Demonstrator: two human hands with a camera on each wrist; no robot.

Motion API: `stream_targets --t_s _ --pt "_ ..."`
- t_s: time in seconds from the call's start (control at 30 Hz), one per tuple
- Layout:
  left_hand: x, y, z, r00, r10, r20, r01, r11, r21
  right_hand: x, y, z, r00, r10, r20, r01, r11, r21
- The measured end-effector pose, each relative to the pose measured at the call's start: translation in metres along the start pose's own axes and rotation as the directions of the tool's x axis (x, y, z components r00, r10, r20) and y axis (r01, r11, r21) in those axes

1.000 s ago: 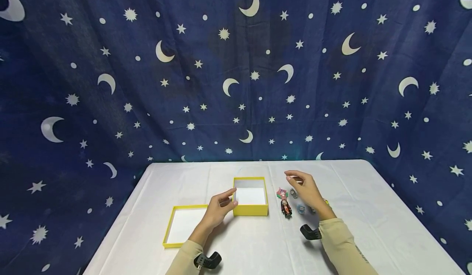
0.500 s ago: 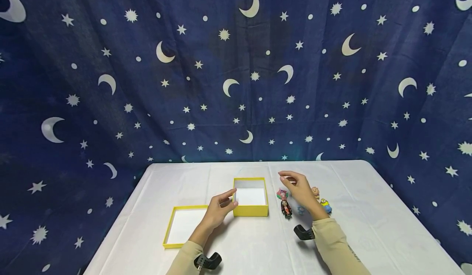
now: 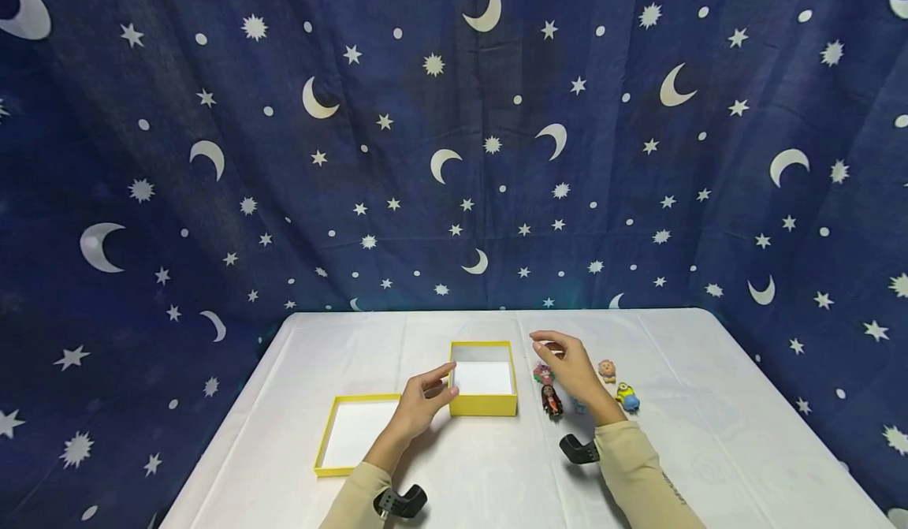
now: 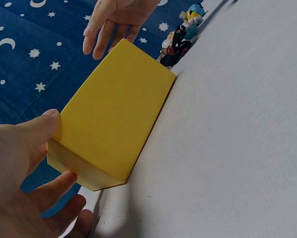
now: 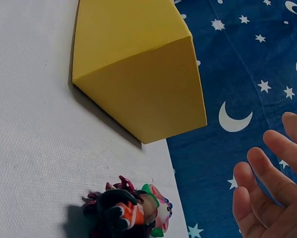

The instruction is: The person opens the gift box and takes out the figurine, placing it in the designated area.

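Observation:
My left hand (image 3: 418, 403) rests its thumb and fingertips against the left side of an open yellow box (image 3: 482, 405) with a white inside. In the left wrist view the thumb touches the rim corner. My right hand (image 3: 576, 371) hovers right of the box, fingers loosely bent, holding nothing. Beneath and beside it lie small toy figures: a dark-haired doll in orange and black (image 3: 551, 401), a pink and green figure (image 3: 544, 374), and a light blue one (image 3: 578, 405) partly hidden by the wrist. Further right are a yellow-and-blue minion (image 3: 627, 397) and a tan figure (image 3: 607, 370).
A shallow yellow-rimmed lid (image 3: 358, 434) lies left of the box, white inside upward, partly behind the left forearm. A white cloth covers the table (image 3: 496, 482). Behind it hangs a dark blue curtain (image 3: 397, 174) with moons and stars.
My right hand has shifted left toward the box, uncovering the minion and the tan figure. A small greyish figure seen earlier is now hidden from the head view. The left hand stays put.

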State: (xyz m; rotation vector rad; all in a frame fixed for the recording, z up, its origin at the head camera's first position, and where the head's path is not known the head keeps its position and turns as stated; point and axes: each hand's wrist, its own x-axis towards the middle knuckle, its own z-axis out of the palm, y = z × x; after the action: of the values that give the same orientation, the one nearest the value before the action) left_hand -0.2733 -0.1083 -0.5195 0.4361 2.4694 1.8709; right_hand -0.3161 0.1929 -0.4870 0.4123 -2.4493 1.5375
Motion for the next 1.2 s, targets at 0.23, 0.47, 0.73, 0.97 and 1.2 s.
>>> stream_targets --t_s 0.23,0.47,0.73,0.97,1.2 --pt "-0.001 0.001 0.0 1.0 -0.009 -0.003 0.009 1.0 0.006 0.0 -0.001 0.005 1.0 0.022 0.001 -0.022 1.0 0.014" --pt "-0.002 0.001 0.001 1.0 -0.006 0.0 0.006 1.0 0.005 -0.01 -0.024 0.006 0.999 0.044 0.013 -0.044 0.999 0.03" --pt "0.0 0.002 0.003 1.0 0.008 -0.003 -0.008 1.0 0.009 -0.008 -0.011 0.007 0.998 0.051 0.032 -0.053 0.997 0.052" --pt "0.0 0.002 0.003 1.0 0.013 0.003 -0.013 1.0 0.023 -0.007 0.005 0.01 0.992 0.109 0.067 -0.116 0.987 0.115" --pt "-0.001 0.001 0.004 1.0 0.004 0.004 -0.004 0.999 0.034 -0.009 0.004 0.01 0.99 0.114 0.077 -0.122 0.987 0.101"
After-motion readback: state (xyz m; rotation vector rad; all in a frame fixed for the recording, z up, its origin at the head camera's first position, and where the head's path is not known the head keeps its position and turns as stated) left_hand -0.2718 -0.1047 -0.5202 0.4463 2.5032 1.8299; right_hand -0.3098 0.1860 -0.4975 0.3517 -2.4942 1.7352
